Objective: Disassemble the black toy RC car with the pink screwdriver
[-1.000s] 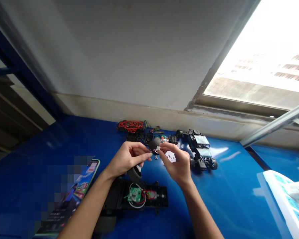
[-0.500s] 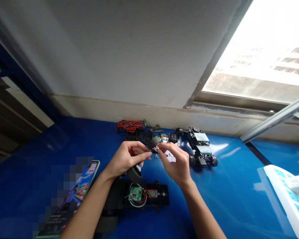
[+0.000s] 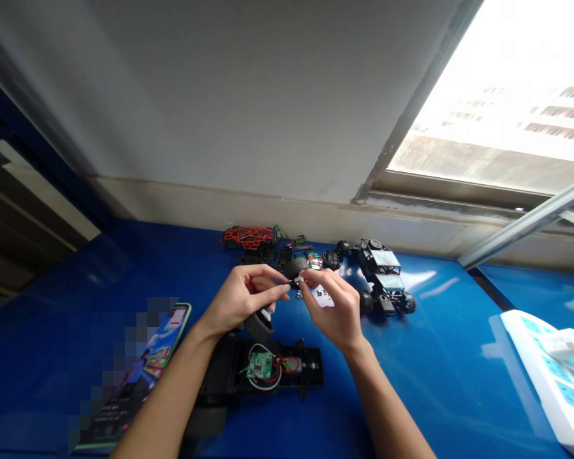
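Above the middle of the blue table, my left hand (image 3: 252, 294) is closed in a pinch at a small dark part that I cannot make out. Facing it, my right hand (image 3: 333, 305) pinches a small white plastic piece (image 3: 299, 279) between thumb and forefinger. A black toy-car wheel (image 3: 295, 266) shows just beyond the fingertips; whether it joins the white piece is unclear. Another black wheel (image 3: 258, 326) sits under my left palm, partly covered. Below my hands lies a black toy-car chassis (image 3: 310, 368) with a green circuit board (image 3: 259, 366) and red and white wires.
Along the wall stand a red toy-car frame (image 3: 250, 237), small parts, and a teal and black toy car (image 3: 385, 277). Lettered white paper (image 3: 323, 296) lies behind my right hand. A phone (image 3: 155, 363) is at left, a white power strip (image 3: 545, 382) at right.
The view has shifted slightly. My fingertips stay close together, with small finger movements, and the white piece between them shows a little more clearly.
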`<control>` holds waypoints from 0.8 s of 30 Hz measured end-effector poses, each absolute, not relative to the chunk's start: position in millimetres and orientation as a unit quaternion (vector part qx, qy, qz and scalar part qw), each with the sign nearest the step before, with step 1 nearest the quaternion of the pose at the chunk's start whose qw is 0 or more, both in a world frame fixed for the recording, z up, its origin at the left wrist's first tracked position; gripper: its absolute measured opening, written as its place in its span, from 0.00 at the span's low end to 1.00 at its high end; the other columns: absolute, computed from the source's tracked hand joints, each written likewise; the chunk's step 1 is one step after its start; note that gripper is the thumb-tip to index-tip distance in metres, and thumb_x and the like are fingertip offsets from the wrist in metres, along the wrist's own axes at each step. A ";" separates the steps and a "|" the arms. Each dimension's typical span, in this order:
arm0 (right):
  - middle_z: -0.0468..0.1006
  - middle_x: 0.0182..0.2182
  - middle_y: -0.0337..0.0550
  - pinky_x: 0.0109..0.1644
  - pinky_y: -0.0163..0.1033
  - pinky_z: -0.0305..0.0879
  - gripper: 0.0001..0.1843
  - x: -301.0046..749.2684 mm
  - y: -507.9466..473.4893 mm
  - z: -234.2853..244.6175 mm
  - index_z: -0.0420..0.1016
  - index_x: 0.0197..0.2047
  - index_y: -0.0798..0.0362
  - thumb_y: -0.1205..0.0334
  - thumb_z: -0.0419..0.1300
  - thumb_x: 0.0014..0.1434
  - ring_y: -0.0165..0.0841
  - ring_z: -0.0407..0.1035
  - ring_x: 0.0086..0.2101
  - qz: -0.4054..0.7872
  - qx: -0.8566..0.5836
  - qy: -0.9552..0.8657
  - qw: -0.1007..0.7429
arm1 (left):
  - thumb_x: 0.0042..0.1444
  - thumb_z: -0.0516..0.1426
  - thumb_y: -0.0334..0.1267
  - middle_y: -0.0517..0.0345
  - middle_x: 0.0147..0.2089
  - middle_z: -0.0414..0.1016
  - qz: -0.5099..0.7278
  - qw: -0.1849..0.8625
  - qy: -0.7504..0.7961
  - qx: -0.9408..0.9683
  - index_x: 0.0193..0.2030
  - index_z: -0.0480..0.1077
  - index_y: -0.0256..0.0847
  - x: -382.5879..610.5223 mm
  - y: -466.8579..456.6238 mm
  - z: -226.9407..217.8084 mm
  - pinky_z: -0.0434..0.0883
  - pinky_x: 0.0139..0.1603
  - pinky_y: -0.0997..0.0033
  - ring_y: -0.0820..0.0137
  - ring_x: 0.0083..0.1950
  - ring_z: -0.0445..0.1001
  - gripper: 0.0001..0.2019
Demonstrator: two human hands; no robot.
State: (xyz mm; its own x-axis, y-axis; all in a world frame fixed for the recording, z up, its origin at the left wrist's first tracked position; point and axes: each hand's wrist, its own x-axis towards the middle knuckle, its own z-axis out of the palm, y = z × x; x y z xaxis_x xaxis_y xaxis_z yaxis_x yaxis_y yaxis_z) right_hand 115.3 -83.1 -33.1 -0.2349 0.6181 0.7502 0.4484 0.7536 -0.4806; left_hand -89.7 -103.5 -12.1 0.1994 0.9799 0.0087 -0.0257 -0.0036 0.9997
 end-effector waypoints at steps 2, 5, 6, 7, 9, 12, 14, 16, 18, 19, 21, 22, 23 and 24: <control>0.83 0.33 0.41 0.40 0.41 0.77 0.09 115.5 -82.6 -33.6 0.79 0.47 0.47 0.68 0.60 0.67 0.34 0.77 0.32 0.077 -0.347 -0.779 0.516 | 0.55 0.70 0.45 0.52 0.32 0.84 0.456 0.552 0.434 0.546 0.43 0.79 0.36 -90.4 -103.4 -13.3 0.70 0.27 0.77 0.73 0.26 0.75 0.15; 0.82 0.33 0.41 0.40 0.40 0.76 0.09 116.0 -81.3 -34.2 0.78 0.48 0.48 0.69 0.61 0.66 0.33 0.76 0.31 0.069 -0.360 -0.770 0.523 | 0.56 0.69 0.42 0.51 0.38 0.86 0.455 0.564 0.415 0.550 0.49 0.79 0.38 -91.1 -103.9 -14.4 0.75 0.35 0.75 0.68 0.35 0.81 0.16; 0.82 0.32 0.41 0.40 0.40 0.75 0.09 116.1 -80.9 -34.5 0.78 0.48 0.49 0.69 0.61 0.66 0.33 0.76 0.30 0.064 -0.366 -0.764 0.527 | 0.56 0.69 0.41 0.50 0.42 0.86 0.452 0.570 0.406 0.553 0.51 0.78 0.39 -91.3 -104.0 -14.7 0.76 0.39 0.73 0.66 0.40 0.83 0.17; 0.81 0.32 0.40 0.39 0.39 0.75 0.10 116.2 -80.6 -34.7 0.78 0.47 0.49 0.70 0.61 0.65 0.32 0.75 0.30 0.058 -0.371 -0.759 0.531 | 0.57 0.69 0.39 0.49 0.46 0.86 0.448 0.575 0.399 0.555 0.53 0.77 0.39 -91.5 -104.1 -15.1 0.77 0.43 0.72 0.64 0.45 0.83 0.18; 0.81 0.31 0.40 0.38 0.39 0.74 0.10 116.4 -80.2 -35.3 0.78 0.47 0.50 0.70 0.61 0.65 0.32 0.74 0.29 0.042 -0.382 -0.752 0.536 | 0.57 0.69 0.37 0.48 0.51 0.85 0.444 0.576 0.393 0.562 0.56 0.76 0.40 -92.0 -104.0 -16.2 0.76 0.49 0.71 0.64 0.50 0.82 0.20; 0.81 0.31 0.40 0.39 0.40 0.74 0.10 116.4 -80.3 -35.9 0.78 0.47 0.49 0.71 0.61 0.65 0.33 0.75 0.30 0.017 -0.393 -0.743 0.542 | 0.56 0.69 0.36 0.48 0.53 0.83 0.444 0.564 0.404 0.567 0.57 0.75 0.40 -92.9 -103.0 -17.5 0.77 0.48 0.71 0.66 0.47 0.81 0.22; 0.82 0.32 0.40 0.40 0.40 0.74 0.11 116.3 -80.5 -36.2 0.79 0.47 0.48 0.72 0.62 0.64 0.34 0.76 0.32 0.000 -0.396 -0.738 0.546 | 0.55 0.69 0.37 0.47 0.53 0.83 0.447 0.562 0.411 0.562 0.57 0.75 0.40 -93.4 -102.0 -17.5 0.78 0.45 0.71 0.67 0.44 0.81 0.22; 0.82 0.33 0.41 0.42 0.41 0.75 0.12 116.3 -80.6 -36.6 0.79 0.47 0.48 0.73 0.62 0.64 0.35 0.76 0.33 -0.015 -0.397 -0.738 0.545 | 0.54 0.70 0.37 0.47 0.52 0.83 0.453 0.563 0.415 0.552 0.55 0.75 0.39 -93.7 -101.2 -17.3 0.79 0.44 0.70 0.66 0.43 0.82 0.22; 0.80 0.35 0.43 0.42 0.42 0.75 0.12 116.3 -80.7 -37.1 0.80 0.47 0.47 0.72 0.62 0.64 0.36 0.76 0.35 -0.029 -0.406 -0.733 0.545 | 0.53 0.70 0.38 0.46 0.50 0.84 0.460 0.564 0.419 0.543 0.55 0.76 0.38 -93.9 -100.5 -17.2 0.79 0.43 0.69 0.65 0.43 0.83 0.22; 0.79 0.36 0.44 0.42 0.43 0.75 0.11 116.4 -80.6 -37.4 0.80 0.46 0.47 0.71 0.62 0.64 0.36 0.75 0.36 -0.035 -0.414 -0.727 0.546 | 0.53 0.70 0.38 0.46 0.49 0.84 0.464 0.565 0.419 0.538 0.54 0.76 0.38 -93.9 -100.2 -17.3 0.79 0.43 0.69 0.64 0.42 0.83 0.22; 0.76 0.40 0.46 0.43 0.45 0.76 0.10 116.9 -80.3 -37.8 0.81 0.45 0.46 0.69 0.63 0.63 0.38 0.74 0.40 -0.042 -0.428 -0.718 0.546 | 0.53 0.70 0.40 0.46 0.47 0.85 0.477 0.565 0.417 0.529 0.55 0.75 0.39 -94.1 -99.8 -17.9 0.80 0.43 0.68 0.63 0.42 0.84 0.23; 0.75 0.43 0.48 0.45 0.47 0.76 0.10 117.4 -80.1 -37.7 0.81 0.45 0.46 0.69 0.64 0.62 0.40 0.74 0.43 -0.043 -0.431 -0.717 0.546 | 0.53 0.70 0.40 0.46 0.47 0.85 0.487 0.562 0.416 0.524 0.56 0.75 0.39 -94.3 -99.6 -18.4 0.80 0.43 0.68 0.63 0.41 0.84 0.24; 0.74 0.46 0.49 0.47 0.49 0.76 0.10 118.0 -79.9 -37.3 0.81 0.44 0.46 0.69 0.64 0.62 0.42 0.74 0.46 -0.041 -0.429 -0.720 0.544 | 0.53 0.71 0.40 0.47 0.46 0.85 0.497 0.558 0.417 0.518 0.57 0.74 0.39 -94.6 -99.4 -18.9 0.80 0.42 0.68 0.64 0.40 0.84 0.26; 0.74 0.50 0.51 0.50 0.52 0.76 0.10 118.6 -79.7 -36.6 0.80 0.44 0.46 0.69 0.65 0.61 0.44 0.73 0.50 -0.036 -0.420 -0.726 0.543 | 0.53 0.71 0.41 0.47 0.46 0.85 0.510 0.552 0.418 0.511 0.58 0.73 0.39 -95.0 -99.2 -19.5 0.79 0.42 0.69 0.65 0.39 0.83 0.27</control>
State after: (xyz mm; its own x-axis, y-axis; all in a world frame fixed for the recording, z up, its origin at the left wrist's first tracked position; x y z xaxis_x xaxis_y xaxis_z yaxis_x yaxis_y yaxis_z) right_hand 118.6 -79.7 -36.6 -0.0581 0.5712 0.8188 0.6496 0.6444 -0.4034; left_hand -95.0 -99.2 -19.5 0.1316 0.9895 0.0601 -0.1353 -0.0422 0.9899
